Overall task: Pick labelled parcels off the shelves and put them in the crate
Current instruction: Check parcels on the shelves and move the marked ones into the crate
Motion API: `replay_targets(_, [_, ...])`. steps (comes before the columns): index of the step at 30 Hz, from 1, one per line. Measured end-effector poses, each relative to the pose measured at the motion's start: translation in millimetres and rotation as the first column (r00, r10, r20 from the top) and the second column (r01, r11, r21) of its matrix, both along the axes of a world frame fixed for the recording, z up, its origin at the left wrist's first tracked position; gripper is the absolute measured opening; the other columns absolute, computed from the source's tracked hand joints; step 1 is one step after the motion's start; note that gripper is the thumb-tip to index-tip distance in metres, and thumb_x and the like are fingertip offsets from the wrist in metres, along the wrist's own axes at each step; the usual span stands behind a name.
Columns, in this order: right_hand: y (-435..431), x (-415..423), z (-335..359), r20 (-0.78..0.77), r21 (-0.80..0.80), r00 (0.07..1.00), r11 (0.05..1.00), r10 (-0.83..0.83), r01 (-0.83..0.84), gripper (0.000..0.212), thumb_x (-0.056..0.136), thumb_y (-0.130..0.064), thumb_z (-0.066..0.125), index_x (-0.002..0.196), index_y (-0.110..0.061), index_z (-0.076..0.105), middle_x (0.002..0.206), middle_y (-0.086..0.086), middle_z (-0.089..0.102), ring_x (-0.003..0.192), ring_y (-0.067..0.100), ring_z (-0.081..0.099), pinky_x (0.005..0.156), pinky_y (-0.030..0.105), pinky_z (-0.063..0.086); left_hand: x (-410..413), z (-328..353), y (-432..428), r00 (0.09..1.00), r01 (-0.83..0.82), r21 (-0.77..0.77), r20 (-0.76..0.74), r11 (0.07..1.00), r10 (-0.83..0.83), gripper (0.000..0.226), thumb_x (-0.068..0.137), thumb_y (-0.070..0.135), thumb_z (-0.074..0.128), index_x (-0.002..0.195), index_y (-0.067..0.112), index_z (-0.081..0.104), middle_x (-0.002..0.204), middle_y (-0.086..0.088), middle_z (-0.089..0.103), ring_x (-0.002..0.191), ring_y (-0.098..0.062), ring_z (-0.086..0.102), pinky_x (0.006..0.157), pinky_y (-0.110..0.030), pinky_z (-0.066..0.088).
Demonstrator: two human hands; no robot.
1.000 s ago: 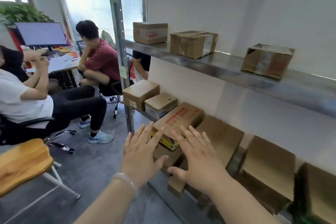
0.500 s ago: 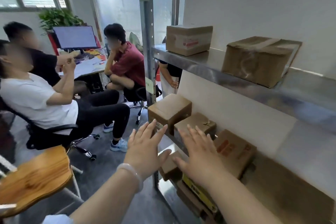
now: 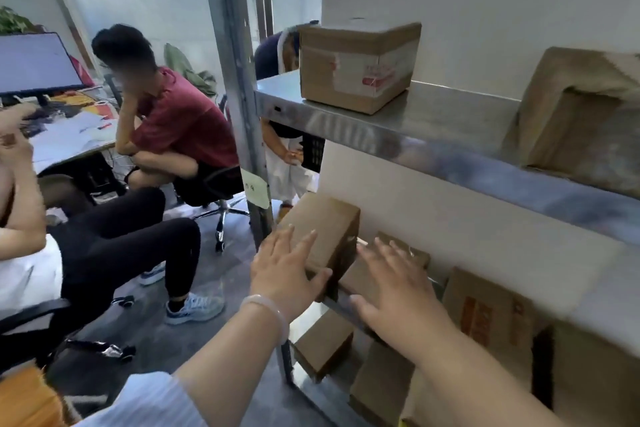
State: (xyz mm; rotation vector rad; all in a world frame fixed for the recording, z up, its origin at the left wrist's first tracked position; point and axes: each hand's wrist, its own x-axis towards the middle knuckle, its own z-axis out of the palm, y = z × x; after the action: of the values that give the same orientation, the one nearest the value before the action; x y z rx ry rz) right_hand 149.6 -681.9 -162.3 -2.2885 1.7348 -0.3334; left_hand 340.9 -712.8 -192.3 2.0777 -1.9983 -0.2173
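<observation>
The steel rack (image 3: 239, 97) fills my view from 12 round to 5 o'clock, and the work is on its middle shelf (image 3: 341, 310), at about 6 o'clock. The end parcel (image 3: 329, 222) stands there, hard against the upright post, with a smaller parcel (image 3: 360, 276) just beside it at its 4 o'clock. My left hand (image 3: 287, 270) lies flat against the end parcel's near face, fingers straight and apart, thumb hooked at the lower corner, gripping nothing. My right hand (image 3: 398, 291) is spread the same way over the smaller parcel, fingers loose and apart; I cannot tell whether it touches. I judge this the reach before a two-handed lift. To do it well, I would bring the right hand across to the end parcel's 3 o'clock side, squeeze it between both palms and draw it straight towards me, clear of the post and the neighbour. I see no label on its visible faces, unlike the top-shelf parcel (image 3: 356, 69) at 12 o'clock, so I would check that first. I cannot pick out the crate in this view.
</observation>
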Motion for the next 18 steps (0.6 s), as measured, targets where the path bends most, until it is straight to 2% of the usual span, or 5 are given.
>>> replay_targets(7, [-16,40,-8,0.076,0.133,0.969,0.966,-0.233,0.222,0.070,0.096,-0.053,0.045,0.152,-0.043,0.004,0.162,-0.012,-0.007,0.148,0.012,-0.012,0.120,0.035,-0.003,38,-24,-67,0.988,0.132,0.175,0.058,0.976,-0.144,0.081,0.087,0.073,0.039,0.154,0.039,0.008,0.164,-0.007,0.002,0.150,-0.030,0.000,0.122,-0.045,0.008])
replay_targets(10, [-20,61,-15,0.082,0.149,0.951,0.947,-0.298,0.284,0.068,0.096,-0.054,0.043,0.152,-0.044,0.004,0.162,-0.012,-0.006,0.148,0.012,-0.012,0.122,0.039,-0.002,47,-33,-75,0.977,0.186,0.222,0.059,0.957,-0.204,0.077,0.086,0.077,0.035,0.152,0.042,0.015,0.162,-0.007,0.009,0.148,-0.032,0.005,0.120,-0.047,0.012])
replay_targets(12, [-20,73,-20,0.081,0.162,0.940,0.935,-0.330,0.314,0.067,0.097,-0.054,0.042,0.151,-0.044,0.005,0.162,-0.013,-0.005,0.148,0.012,-0.012,0.122,0.039,-0.002,53,-34,-78,0.968,0.230,0.169,0.060,0.958,-0.243,0.067,0.086,0.075,0.037,0.146,0.045,0.027,0.157,-0.005,0.020,0.144,-0.031,0.014,0.116,-0.046,0.019])
replay_targets(15, [-17,85,-25,0.090,0.160,0.925,0.922,-0.369,0.352,0.065,0.097,-0.052,0.042,0.152,-0.044,0.007,0.162,-0.012,-0.002,0.148,0.011,-0.010,0.122,0.038,-0.002,63,-37,-83,0.958,0.286,0.099,-0.036,0.953,-0.283,0.052,0.088,0.068,0.044,0.134,0.044,0.044,0.147,0.001,0.032,0.136,-0.027,0.023,0.113,-0.041,0.026])
replay_targets(18, [-15,93,-26,0.107,0.155,0.915,0.915,-0.390,0.372,0.064,0.097,-0.052,0.042,0.152,-0.043,0.009,0.162,-0.012,0.000,0.148,0.010,-0.008,0.121,0.035,-0.001,75,-45,-86,0.952,0.221,0.082,-0.235,0.972,-0.196,0.051,0.087,0.059,0.056,0.133,0.038,0.047,0.151,0.001,0.027,0.136,-0.026,0.023,0.113,-0.038,0.026])
